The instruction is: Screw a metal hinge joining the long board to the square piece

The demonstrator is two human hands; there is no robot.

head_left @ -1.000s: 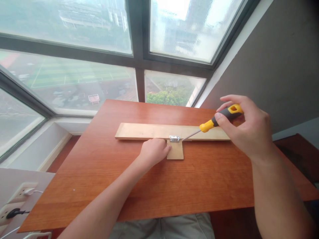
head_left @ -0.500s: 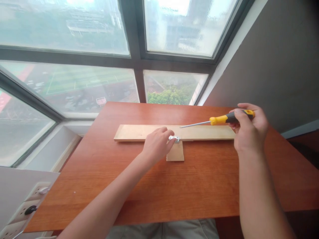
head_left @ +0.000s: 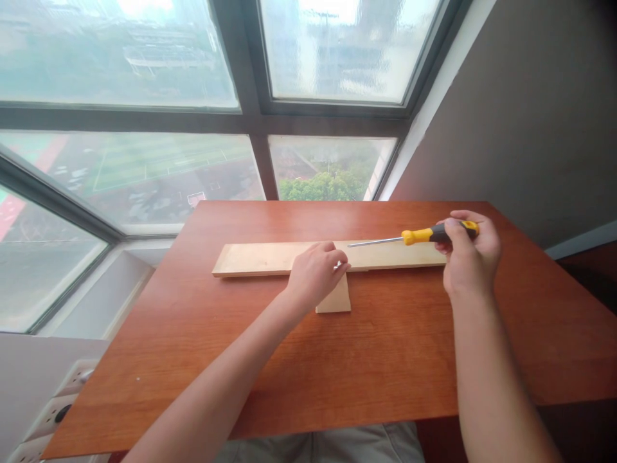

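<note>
A long pale wooden board (head_left: 258, 258) lies across the table, and a short wooden piece (head_left: 335, 299) juts out from its near edge. Where the two meet, my left hand (head_left: 312, 273) has its fingertips closed over a small silvery metal fitting (head_left: 337, 265), most of which they hide. My right hand (head_left: 473, 257) is wrapped round the handle of a yellow and black screwdriver (head_left: 417, 236). Its shaft points left, held nearly level, with the tip over the board just right of my left fingers. Whether the tip touches anything, I cannot tell.
The reddish-brown table (head_left: 376, 360) carries the board and stands against large windows (head_left: 332, 167). A grey wall (head_left: 511, 128) rises at the right. Power sockets (head_left: 55, 415) with a black plug sit beyond the table's left edge.
My left fingers have shifted right over the metal fitting and now cover most of it. The screwdriver stays pointed left in my right hand. The whole view has shifted slightly.
</note>
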